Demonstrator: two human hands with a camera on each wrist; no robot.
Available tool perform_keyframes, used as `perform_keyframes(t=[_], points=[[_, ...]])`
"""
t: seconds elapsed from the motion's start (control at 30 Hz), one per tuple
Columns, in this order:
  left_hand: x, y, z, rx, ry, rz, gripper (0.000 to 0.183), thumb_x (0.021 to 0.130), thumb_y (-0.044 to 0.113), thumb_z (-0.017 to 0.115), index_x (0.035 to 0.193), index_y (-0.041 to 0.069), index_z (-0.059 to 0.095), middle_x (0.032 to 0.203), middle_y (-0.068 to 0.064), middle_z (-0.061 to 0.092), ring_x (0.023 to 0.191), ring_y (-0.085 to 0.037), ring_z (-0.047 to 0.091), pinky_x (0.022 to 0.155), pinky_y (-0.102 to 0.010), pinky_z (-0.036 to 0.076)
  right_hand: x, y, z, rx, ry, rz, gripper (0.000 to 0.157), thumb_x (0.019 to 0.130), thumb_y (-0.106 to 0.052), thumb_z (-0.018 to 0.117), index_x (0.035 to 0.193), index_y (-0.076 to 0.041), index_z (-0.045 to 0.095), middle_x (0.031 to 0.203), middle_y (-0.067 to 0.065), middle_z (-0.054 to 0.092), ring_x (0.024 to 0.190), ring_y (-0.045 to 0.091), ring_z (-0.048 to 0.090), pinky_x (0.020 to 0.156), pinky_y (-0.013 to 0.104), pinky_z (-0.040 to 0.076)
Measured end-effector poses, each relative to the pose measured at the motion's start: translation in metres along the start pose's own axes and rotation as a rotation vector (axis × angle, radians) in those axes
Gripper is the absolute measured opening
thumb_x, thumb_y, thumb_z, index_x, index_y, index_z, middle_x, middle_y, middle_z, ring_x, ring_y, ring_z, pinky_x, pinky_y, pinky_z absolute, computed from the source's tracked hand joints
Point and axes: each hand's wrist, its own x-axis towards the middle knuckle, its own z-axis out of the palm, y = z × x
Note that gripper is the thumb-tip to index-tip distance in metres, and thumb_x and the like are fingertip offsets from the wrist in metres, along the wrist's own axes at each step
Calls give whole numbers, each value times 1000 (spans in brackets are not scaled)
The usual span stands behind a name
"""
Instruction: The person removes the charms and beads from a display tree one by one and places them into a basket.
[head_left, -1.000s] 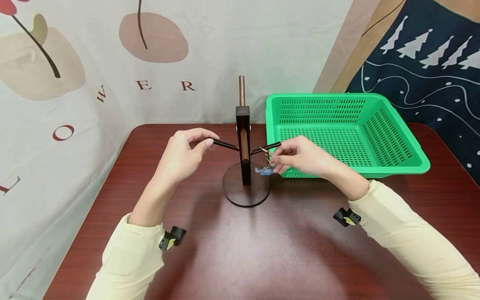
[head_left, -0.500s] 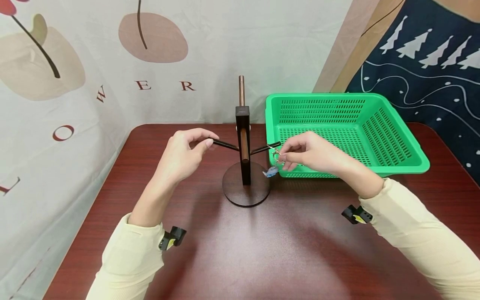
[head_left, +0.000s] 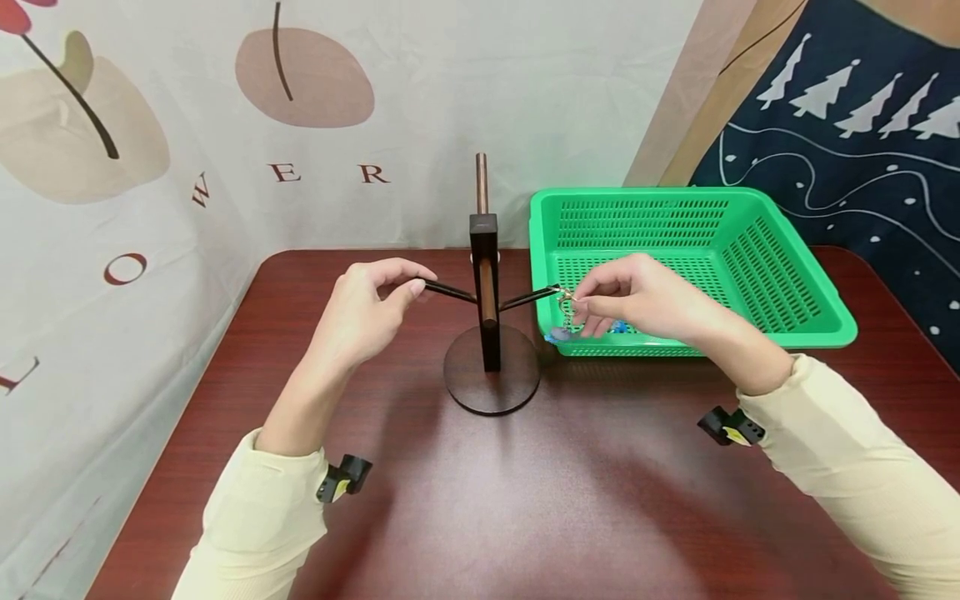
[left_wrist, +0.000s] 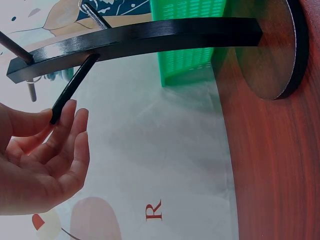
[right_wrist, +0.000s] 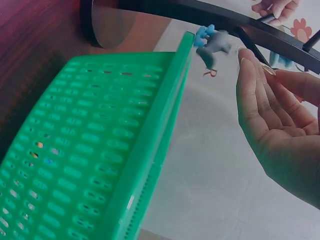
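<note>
My left hand (head_left: pixel 367 308) pinches the tip of the left peg (left_wrist: pixel 75 87) of a dark stand (head_left: pixel 487 350) with a round base. My right hand (head_left: pixel 645 304) pinches the gold ring (head_left: pixel 567 295) of a keychain right at the tip of the right peg (head_left: pixel 528 297). From this ring dangle a chain and a bluish-grey charm (head_left: pixel 559 335); in the right wrist view the charm (right_wrist: pixel 218 42) swings blurred above the basket's rim. Behind the post, the left wrist view shows a ring with a teal charm (left_wrist: pixel 62 75) by another peg.
A green plastic basket (head_left: pixel 780 340) stands behind and right of the stand, under my right hand. Small coloured bits (right_wrist: pixel 40 146) show through its slots. The reddish-brown table (head_left: pixel 480 500) meets a printed cloth backdrop (head_left: pixel 435 83).
My right hand has drawn to the right along the right peg, bringing the keychain's ring to the peg's tip and its charm before the basket. The left hand stays on its peg.
</note>
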Motion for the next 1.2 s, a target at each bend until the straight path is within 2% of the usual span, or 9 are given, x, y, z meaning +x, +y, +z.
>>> perform_keyframes(t=[0.23,0.53,0.87,1.2], points=[[0,0,0,14,3,13,17,91,5,54,99,8,68,87,-9,67,79,-18,60,68,-32,37,-2,-3,-7,-12,9,-19,12,89,-5,58,91,5,65,76,11,67,68,28,65,65,36,52],[0,0,-1,14,5,8,17,91,6,54,100,8,68,87,-10,67,79,-19,60,68,-32,37,-8,-7,-19,-61,45,-39,14,89,-8,59,95,3,65,76,11,67,67,23,66,67,33,52],[0,0,0,8,7,9,17,91,5,54,99,8,68,88,-12,67,78,-20,59,68,-32,37,-19,-7,-33,-118,110,-25,15,90,-10,58,95,1,66,79,9,68,68,21,66,67,29,51],[0,0,1,-1,6,5,17,90,5,54,99,8,68,87,-11,68,79,-19,60,68,-32,37,-32,7,-47,-99,145,7,16,90,-9,57,98,2,65,83,7,68,69,20,66,65,30,52]])
